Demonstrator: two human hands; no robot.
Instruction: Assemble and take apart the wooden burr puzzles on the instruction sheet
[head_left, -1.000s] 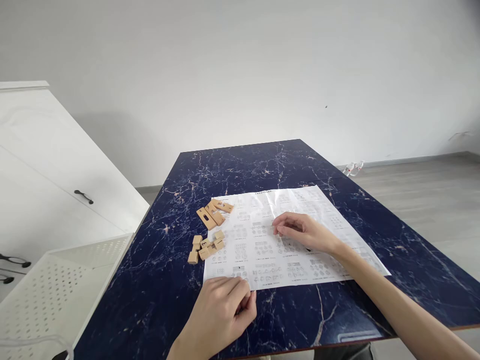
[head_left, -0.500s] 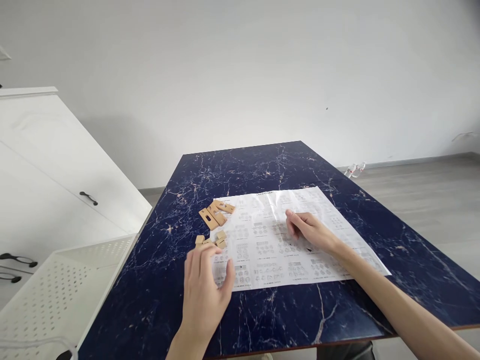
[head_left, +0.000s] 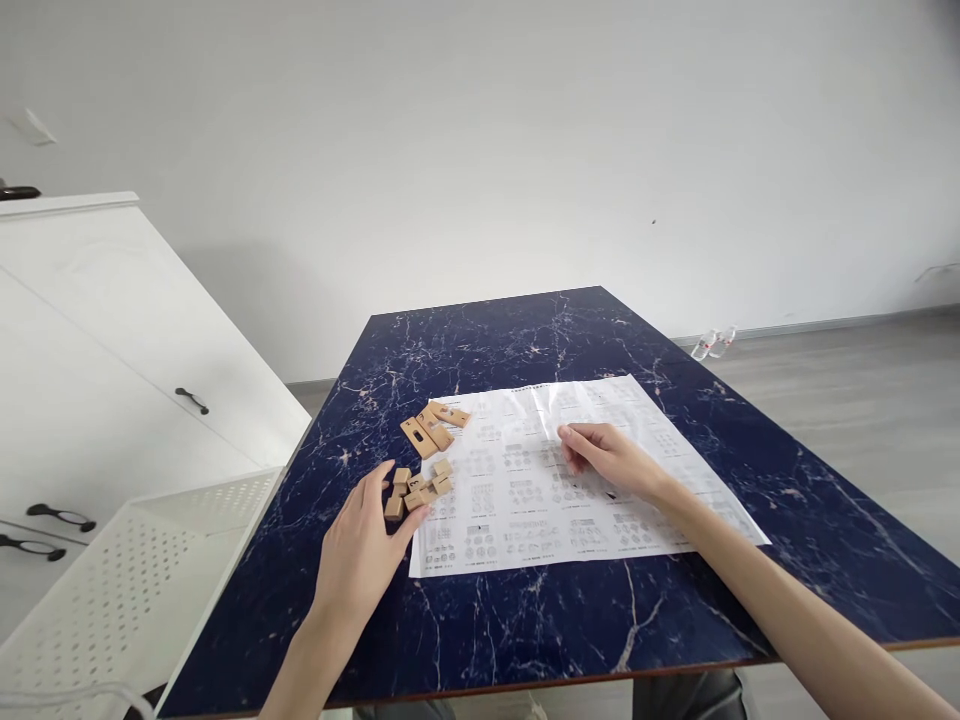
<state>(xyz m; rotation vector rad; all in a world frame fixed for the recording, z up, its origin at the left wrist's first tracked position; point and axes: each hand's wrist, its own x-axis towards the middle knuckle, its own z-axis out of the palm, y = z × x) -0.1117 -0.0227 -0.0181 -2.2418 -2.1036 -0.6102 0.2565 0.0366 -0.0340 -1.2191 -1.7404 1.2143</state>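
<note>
Several small wooden cubes (head_left: 416,486) lie in a loose cluster at the left edge of a printed paper sheet (head_left: 517,520); dark marks show on some of their faces. Beside this cluster my left hand (head_left: 358,548) curves with thumb and fingers apart, the thumb close to the nearest cubes. It grasps none of them. Over the middle of the sheet my right hand (head_left: 606,458) rests with fingers curled in, and nothing shows in it. Several flat wooden pieces (head_left: 426,434) with numbers and cut-out slots overlap at the sheet's upper left corner.
The sheet lies on a dark blue marble-patterned table (head_left: 480,345). To the left stand a white cabinet (head_left: 112,330) with black handles and a white perforated surface (head_left: 112,590). Plastic bottles (head_left: 712,344) are on the floor beyond the right edge.
My left hand has moved left and opened around the cube cluster, which now shows more fully. My right hand has shifted slightly left. The view has tilted a little.
</note>
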